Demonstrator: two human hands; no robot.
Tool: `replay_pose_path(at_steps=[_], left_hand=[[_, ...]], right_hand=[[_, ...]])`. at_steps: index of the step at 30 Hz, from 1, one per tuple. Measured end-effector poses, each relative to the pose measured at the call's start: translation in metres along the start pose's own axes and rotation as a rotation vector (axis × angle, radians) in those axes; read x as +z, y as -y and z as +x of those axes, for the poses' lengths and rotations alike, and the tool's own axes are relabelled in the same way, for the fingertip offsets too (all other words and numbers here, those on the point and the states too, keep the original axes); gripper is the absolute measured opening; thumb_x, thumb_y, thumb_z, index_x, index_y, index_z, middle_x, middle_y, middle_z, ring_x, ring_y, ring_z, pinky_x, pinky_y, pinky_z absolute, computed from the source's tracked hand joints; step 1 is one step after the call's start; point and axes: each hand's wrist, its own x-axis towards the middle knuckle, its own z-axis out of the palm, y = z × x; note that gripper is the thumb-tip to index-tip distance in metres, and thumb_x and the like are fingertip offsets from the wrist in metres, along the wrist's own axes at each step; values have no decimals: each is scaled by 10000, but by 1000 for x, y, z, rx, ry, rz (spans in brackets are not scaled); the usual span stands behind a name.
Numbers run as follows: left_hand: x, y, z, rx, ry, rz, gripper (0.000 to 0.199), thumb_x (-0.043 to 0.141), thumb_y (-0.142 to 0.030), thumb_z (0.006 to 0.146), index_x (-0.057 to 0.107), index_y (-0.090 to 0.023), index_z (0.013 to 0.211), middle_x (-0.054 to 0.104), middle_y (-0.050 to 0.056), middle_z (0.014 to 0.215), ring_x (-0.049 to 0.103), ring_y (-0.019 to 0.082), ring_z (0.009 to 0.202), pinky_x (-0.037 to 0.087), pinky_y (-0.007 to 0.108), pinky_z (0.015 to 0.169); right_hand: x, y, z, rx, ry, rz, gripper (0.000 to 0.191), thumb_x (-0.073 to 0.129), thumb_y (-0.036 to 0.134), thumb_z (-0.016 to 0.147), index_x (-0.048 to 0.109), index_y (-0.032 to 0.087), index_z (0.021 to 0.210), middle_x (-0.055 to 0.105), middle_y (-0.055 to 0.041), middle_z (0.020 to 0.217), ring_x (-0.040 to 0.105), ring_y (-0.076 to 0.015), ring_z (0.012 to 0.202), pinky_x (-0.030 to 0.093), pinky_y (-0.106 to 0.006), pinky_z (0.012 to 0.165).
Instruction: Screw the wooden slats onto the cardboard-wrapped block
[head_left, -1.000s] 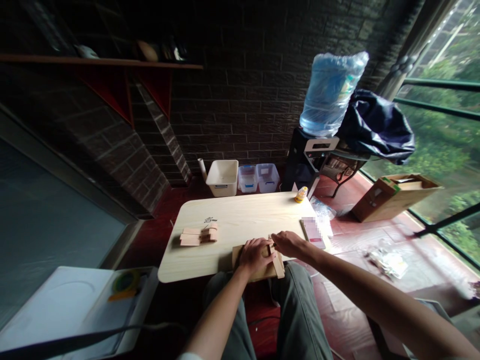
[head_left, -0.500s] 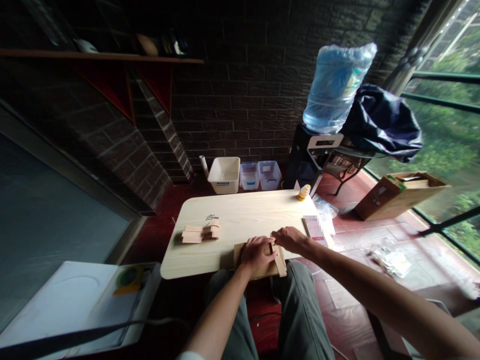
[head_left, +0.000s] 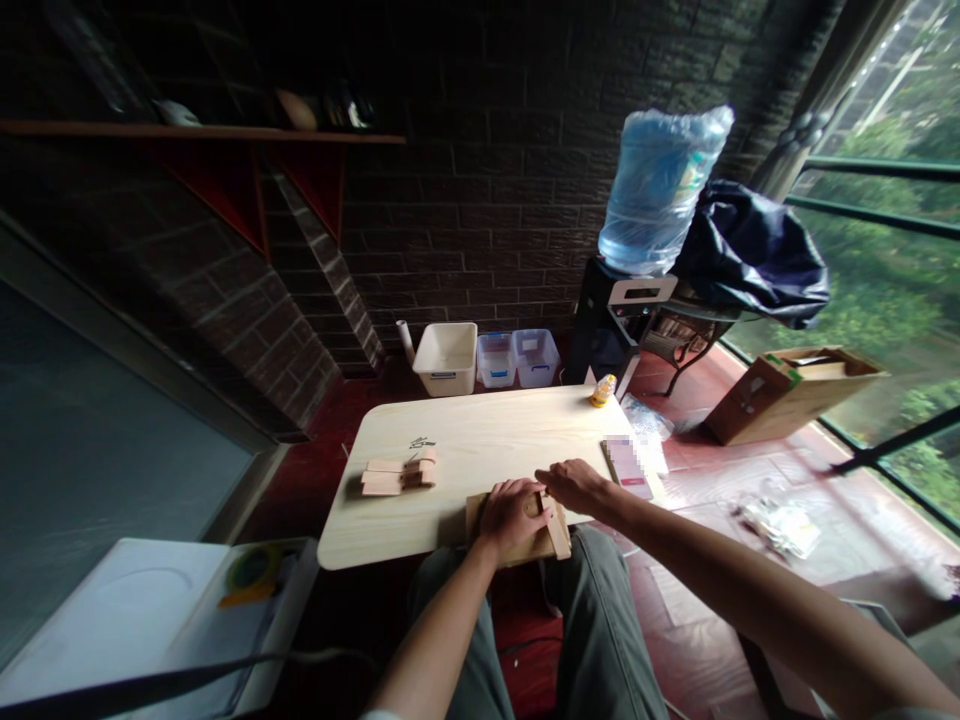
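A wooden box-like piece rests at the table's near edge, above my knees. My left hand lies over its top with the fingers curled, holding it down. A narrow light wood strip stands along its right side, by my left thumb. My right hand is a closed fist at the far end of that strip. What sits inside its fingers is too small and covered to make out. Farther left on the table lie several flat wood pieces and some small dark metal parts.
The pale table bears a yellow-capped bottle at its far right corner and a booklet at the right edge. Behind it stand a cream bin, two clear bins and a water dispenser. A cardboard box is right.
The whole view has tilted slightly, so the scene sits a little lower. Both hands keep their places on the wooden piece; the right fist has shifted only slightly.
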Motion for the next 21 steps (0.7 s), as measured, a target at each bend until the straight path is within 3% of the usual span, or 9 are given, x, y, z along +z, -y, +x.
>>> replay_pose_path(at_steps=[10,21], left_hand=[[4,5,1,-27,9,-11,333,770,-433,890,700,-296,1185,748,48,1217,669,278,1141,463,438,1033],[4,4,1,-12,16,-3,331,764,-438,894,704,-289,1183,751,49,1204,670,280,1143,464,441,1029]], right_hand=[[-1,-4,5,-2,15,44,165,586,200,1011,720,176,1104,802,-128,974,757,-222,858,418,-270,644],[10,2,5,69,15,62,259,554,201,1013,682,123,1225,790,-191,1015,763,-269,892,480,-304,669]])
